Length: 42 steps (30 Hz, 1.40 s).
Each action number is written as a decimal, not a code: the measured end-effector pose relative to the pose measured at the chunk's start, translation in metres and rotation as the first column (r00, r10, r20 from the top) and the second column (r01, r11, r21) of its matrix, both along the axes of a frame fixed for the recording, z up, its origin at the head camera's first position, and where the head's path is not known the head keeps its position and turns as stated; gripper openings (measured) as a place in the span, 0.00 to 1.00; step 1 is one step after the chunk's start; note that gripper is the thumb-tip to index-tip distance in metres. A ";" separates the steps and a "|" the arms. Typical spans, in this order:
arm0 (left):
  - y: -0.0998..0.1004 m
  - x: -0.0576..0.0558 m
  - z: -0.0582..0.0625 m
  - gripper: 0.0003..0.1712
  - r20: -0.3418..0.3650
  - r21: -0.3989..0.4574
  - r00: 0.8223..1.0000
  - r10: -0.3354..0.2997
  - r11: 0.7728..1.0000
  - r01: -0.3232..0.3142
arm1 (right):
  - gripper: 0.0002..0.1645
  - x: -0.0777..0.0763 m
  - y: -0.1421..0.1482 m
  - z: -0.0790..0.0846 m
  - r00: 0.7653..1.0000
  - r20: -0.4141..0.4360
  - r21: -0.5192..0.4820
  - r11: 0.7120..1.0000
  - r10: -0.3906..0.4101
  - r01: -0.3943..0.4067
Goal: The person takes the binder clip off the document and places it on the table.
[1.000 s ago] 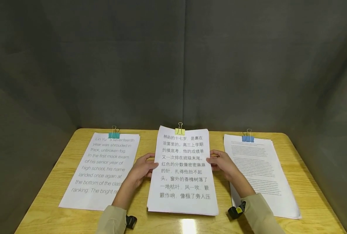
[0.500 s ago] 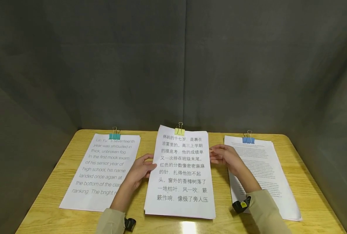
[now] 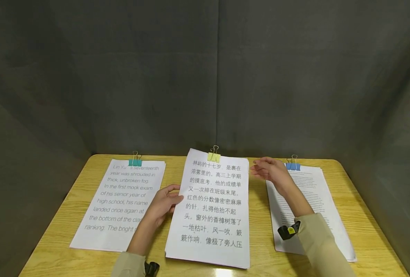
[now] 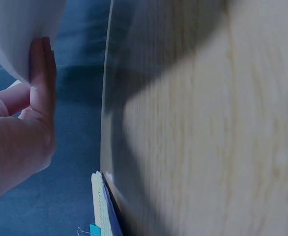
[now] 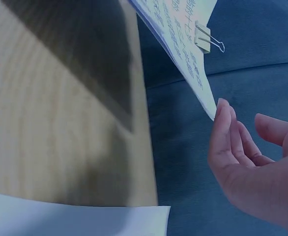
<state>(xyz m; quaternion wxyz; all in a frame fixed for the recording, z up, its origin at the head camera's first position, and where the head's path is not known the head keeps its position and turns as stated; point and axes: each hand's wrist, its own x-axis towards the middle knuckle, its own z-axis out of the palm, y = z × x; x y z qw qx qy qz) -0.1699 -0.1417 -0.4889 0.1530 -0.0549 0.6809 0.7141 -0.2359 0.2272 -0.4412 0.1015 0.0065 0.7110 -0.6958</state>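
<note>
A printed paper stack (image 3: 208, 256) with large Chinese characters is raised off the table in the middle. My left hand (image 3: 161, 202) grips its left edge, the thumb on the front and the fingers (image 4: 43, 81) behind. A yellow binder clip (image 3: 213, 157) bites the top edge, its wire handles standing up. By the top right corner is my right hand (image 3: 272, 172), fingers loosely bent and holding nothing. The right wrist view puts its fingertips (image 5: 222, 104) right at that corner, the thumb (image 5: 269, 129) well apart from them.
At the left lies an English-text stack (image 3: 101, 240) with a green binder clip (image 3: 135, 162). To the right is a small-print stack (image 3: 339, 246) with a blue binder clip (image 3: 292, 166), partly under my right forearm. A dark curtain (image 3: 156, 84) rises behind the wooden table (image 3: 52, 238).
My right hand has let go of the stack's right edge and moved up toward the top right corner. The stack's lower end has swung left and nearer, with the left hand still gripping it.
</note>
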 end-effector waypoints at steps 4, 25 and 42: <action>-0.001 0.002 0.001 0.20 0.000 0.003 1.000 0.003 1.000 -0.003 | 0.25 -0.009 -0.007 0.010 0.996 -0.085 0.102 0.994 -0.027 0.036; 0.001 0.010 0.001 0.19 -0.010 0.023 0.997 -0.080 0.997 0.080 | 0.31 -0.040 -0.054 0.028 0.972 -0.145 0.296 0.946 0.186 -0.137; 0.002 0.013 0.001 0.19 -0.028 0.037 0.993 -0.119 0.992 0.120 | 0.35 -0.043 -0.060 0.025 0.958 -0.032 0.309 0.914 0.284 -0.261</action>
